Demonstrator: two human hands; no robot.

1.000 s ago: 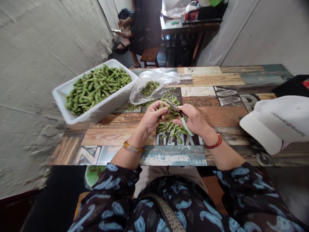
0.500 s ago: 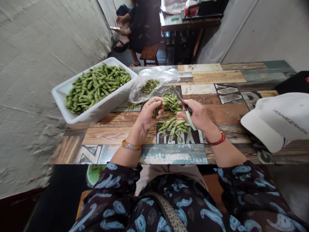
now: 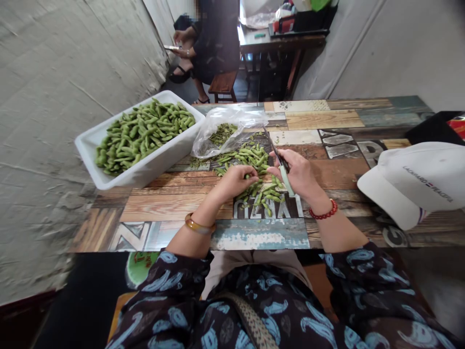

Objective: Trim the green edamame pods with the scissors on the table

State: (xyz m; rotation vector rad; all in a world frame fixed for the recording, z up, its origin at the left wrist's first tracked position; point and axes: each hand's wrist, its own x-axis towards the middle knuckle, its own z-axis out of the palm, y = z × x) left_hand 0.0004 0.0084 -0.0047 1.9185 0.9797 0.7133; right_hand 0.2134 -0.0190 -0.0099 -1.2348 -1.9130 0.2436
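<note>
My left hand (image 3: 238, 182) is low over the loose edamame pods (image 3: 254, 157) on the table. Its fingers are curled round a few pods, with bits of green showing between them; the palm is hidden. In my right hand (image 3: 298, 172) are scissors (image 3: 286, 180) with pale green handles, their dark blades pointing away from me and to the left. More pods lie between and below the hands. Just beyond, a clear plastic bag (image 3: 250, 117) lies open with small green trimmings (image 3: 223, 134) in it.
A white tub (image 3: 145, 169) heaped with pods stands at the left by the wall. On the right, a white cap (image 3: 417, 179) lies on the patterned table (image 3: 174, 206). A seated person (image 3: 218, 39) holds a phone beyond the far edge, near a wooden stool (image 3: 223, 83).
My left hand has dropped toward me and to the right, from a raised grip on pods to the pods on the table. My right hand keeps the scissors in nearly the same place.
</note>
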